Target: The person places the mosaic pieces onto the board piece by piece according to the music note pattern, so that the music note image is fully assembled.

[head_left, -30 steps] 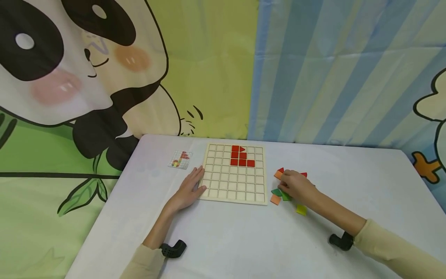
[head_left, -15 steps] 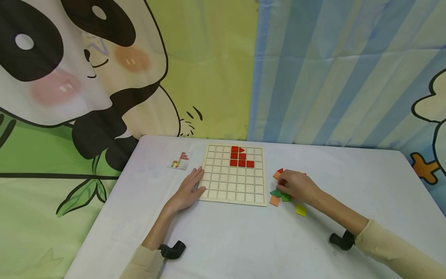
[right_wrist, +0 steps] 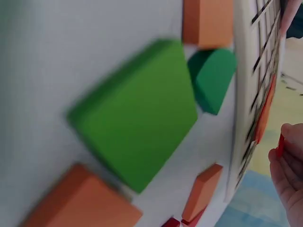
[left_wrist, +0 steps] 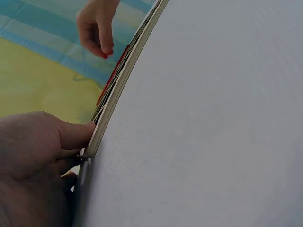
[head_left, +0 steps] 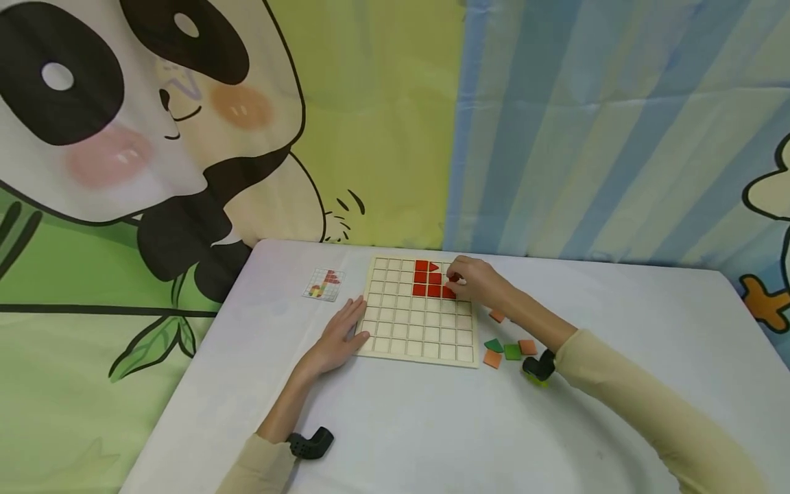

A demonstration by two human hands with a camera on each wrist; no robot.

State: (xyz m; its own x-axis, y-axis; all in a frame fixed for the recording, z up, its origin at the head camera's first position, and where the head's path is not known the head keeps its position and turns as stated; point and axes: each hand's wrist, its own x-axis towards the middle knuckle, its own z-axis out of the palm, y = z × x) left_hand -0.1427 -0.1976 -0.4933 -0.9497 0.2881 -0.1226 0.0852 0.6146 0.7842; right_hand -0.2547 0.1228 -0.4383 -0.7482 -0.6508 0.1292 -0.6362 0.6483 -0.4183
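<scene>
Head view: right hand (head_left: 481, 281) grip pinches a red piece (right_wrist: 280, 145), just above board (head_left: 401, 333), near laid red tiles (head_left: 435, 278); left hand (head_left: 336, 339), fingers extended, touches opposite edge, farther off.

Shows no readable text, label, brand, number or sign, either on the card (head_left: 324, 285) between nine and ten o'clock from the board (head_left: 398, 333) or on the board itself.
</scene>
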